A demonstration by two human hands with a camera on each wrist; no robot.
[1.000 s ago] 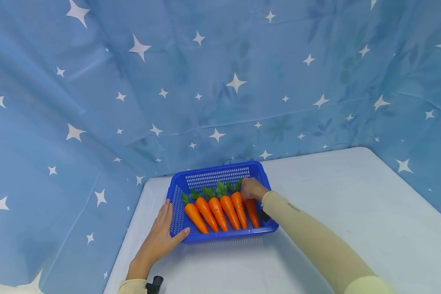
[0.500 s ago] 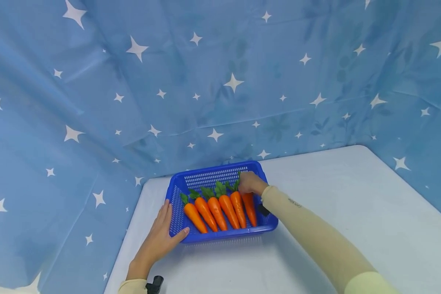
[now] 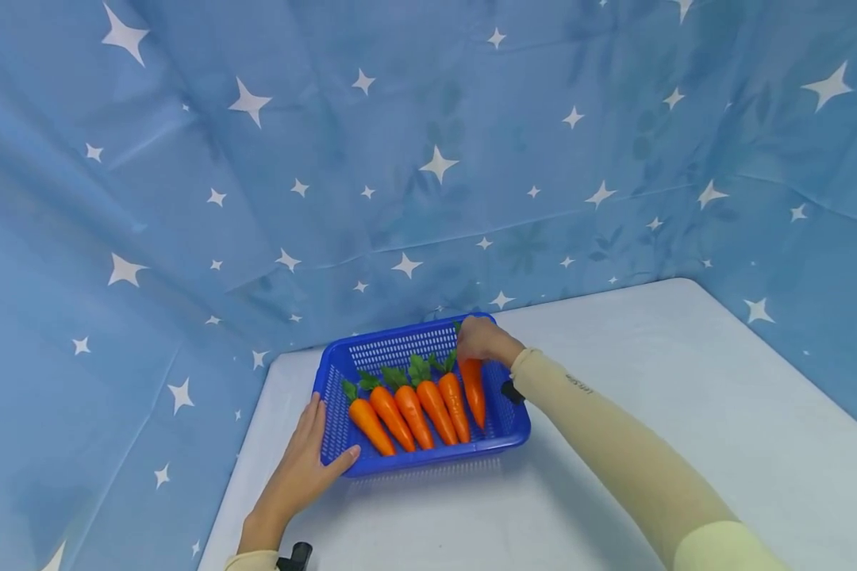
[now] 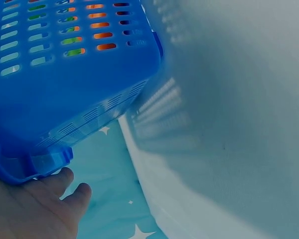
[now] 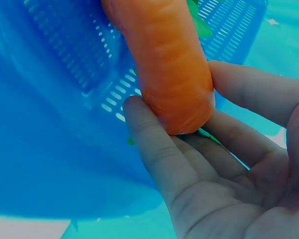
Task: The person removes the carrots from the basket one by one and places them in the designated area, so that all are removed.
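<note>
Your right hand (image 3: 480, 339) pinches the rightmost carrot (image 3: 474, 394) by its thick end, within the blue basket (image 3: 436, 457); the carrot's long axis runs from this grip toward you, tip nearest. Your left hand (image 3: 300, 469), fingers extended at the basket's near-left corner, lies farther off.

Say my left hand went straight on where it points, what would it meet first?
Most likely the blue basket; your left hand seems to rest against its near left corner, though depth is unclear.
</note>
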